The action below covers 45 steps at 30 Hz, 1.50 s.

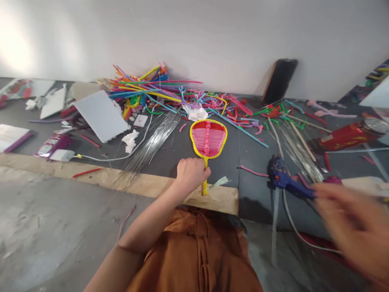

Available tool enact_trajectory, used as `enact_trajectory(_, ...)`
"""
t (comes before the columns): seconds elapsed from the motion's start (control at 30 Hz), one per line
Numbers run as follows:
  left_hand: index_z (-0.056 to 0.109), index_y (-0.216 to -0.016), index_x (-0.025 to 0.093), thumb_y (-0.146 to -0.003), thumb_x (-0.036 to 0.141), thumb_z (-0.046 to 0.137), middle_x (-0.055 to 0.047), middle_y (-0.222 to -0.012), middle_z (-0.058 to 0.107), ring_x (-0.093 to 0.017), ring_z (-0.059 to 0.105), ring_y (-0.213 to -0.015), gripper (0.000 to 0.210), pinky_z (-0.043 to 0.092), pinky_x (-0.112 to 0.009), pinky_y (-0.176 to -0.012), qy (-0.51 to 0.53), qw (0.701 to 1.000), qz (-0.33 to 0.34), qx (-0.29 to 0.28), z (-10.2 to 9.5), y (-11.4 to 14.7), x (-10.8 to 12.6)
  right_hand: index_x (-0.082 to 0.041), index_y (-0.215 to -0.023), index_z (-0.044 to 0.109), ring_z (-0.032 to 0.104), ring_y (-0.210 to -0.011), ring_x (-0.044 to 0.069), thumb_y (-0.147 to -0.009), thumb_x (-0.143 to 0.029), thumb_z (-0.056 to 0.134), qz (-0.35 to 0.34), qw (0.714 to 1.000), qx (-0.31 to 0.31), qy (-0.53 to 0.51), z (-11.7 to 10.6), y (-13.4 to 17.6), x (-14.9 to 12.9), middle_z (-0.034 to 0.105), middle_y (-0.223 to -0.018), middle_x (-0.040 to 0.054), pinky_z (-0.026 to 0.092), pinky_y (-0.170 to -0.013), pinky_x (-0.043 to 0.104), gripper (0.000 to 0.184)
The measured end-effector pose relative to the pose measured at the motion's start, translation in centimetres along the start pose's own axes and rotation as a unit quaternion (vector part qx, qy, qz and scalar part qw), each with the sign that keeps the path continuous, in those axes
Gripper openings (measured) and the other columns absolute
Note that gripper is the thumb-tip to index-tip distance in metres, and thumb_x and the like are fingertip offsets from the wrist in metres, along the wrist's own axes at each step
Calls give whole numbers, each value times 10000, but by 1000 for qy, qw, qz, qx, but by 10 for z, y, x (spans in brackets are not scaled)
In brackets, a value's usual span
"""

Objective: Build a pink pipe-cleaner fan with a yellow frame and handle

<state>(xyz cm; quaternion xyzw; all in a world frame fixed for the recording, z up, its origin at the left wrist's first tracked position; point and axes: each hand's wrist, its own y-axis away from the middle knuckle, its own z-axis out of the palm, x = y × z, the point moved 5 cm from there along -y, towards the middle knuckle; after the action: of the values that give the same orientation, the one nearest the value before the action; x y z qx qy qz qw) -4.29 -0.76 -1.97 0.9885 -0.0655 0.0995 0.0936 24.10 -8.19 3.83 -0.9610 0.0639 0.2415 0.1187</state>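
My left hand [192, 173] is closed around the yellow handle of a small hand fan [208, 140] that looks made of pipe cleaners. Its yellow rim encloses pink rows with a red band at the top, and a line of pink beads runs down the middle. The fan's face is turned up over the dark table. At the right, my right hand [349, 219] is smeared by motion at the handle end of a blue hot glue gun [287, 180]. Whether its fingers grip the handle does not show. A clear glue stick [275, 227] hangs down from the gun.
Pipe cleaners [152, 89] in many colours lie heaped against the wall. Clear thin strands [159, 136], a white board [101, 115] and crumpled tissue [130, 140] are left of the fan. A phone [278, 81] leans on the wall; a red can [349, 136] lies at right.
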Motion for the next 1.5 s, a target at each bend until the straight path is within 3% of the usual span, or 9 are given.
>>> enact_trajectory(0.1,688,-722,208,-821,330,474,-62,-754,710,-226,642,-711,266,355,-292,-590,64,998,-23,-15,0,0,-7,-477,-1195,559,644,-965,324,-846,-357,583,-190,967,-85,-145,47,46,-65,664,-1107,43,553,-794,549,370)
enact_trajectory(0.3,652,-651,209,-790,383,509,-16,-651,658,-166,587,-640,264,310,-261,-565,198,980,-32,7,-9,-3,-22,-187,-1351,414,654,-681,194,-788,-267,660,-75,937,-173,-293,147,63,-111,662,-1100,134,576,-599,360,620)
enact_trajectory(0.5,571,-570,183,-780,364,540,25,-533,554,-121,509,-551,279,314,-240,-537,347,937,-24,7,-1,-7,-23,-196,-1279,448,687,-823,207,-850,-352,608,-10,911,-146,-387,162,57,-105,696,-1041,112,575,-716,349,484)
enact_trajectory(0.63,544,-632,170,-797,373,561,38,-542,541,-87,495,-501,262,348,-202,-488,523,850,-47,-39,13,-6,-20,-205,-1009,606,680,-727,183,-876,-385,575,-6,917,-148,-370,158,57,-104,714,-866,53,546,-651,289,226)
enact_trajectory(0.8,546,-819,162,-731,444,696,28,-631,578,-62,490,-491,331,351,-175,-437,700,690,-62,-174,23,4,-11,-199,-884,622,655,-626,154,-911,-351,521,-48,938,-113,-324,143,55,-108,687,-735,21,497,-596,249,184)
enact_trajectory(0.9,579,-882,140,-627,439,804,34,-651,571,-48,486,-509,453,373,-180,-478,736,632,-52,-236,22,13,-6,-200,-883,624,650,-640,148,-914,-314,518,-80,939,-99,-319,136,52,-112,685,-735,21,487,-607,239,159)
enact_trajectory(1.0,579,-891,144,-610,359,833,43,-690,565,-43,499,-541,435,359,-180,-495,729,634,-35,-257,18,19,-4,-209,-924,634,648,-678,144,-905,-288,536,-85,933,-96,-336,130,51,-111,688,-758,17,492,-638,234,128)
enact_trajectory(1.27,478,-1003,183,-812,344,655,37,-748,562,-79,539,-608,307,446,-222,-561,641,724,56,-248,-5,24,2,-217,-931,669,588,-630,124,-900,-340,545,1,895,-132,-426,127,54,-95,655,-771,14,464,-592,235,177)
enact_trajectory(1.5,450,-1007,175,-825,267,619,17,-782,588,-91,571,-667,264,461,-245,-631,641,724,69,-246,-14,28,8,-179,-704,587,375,-470,72,-831,-498,597,139,777,-237,-567,143,51,-99,530,-588,-24,288,-448,214,343)
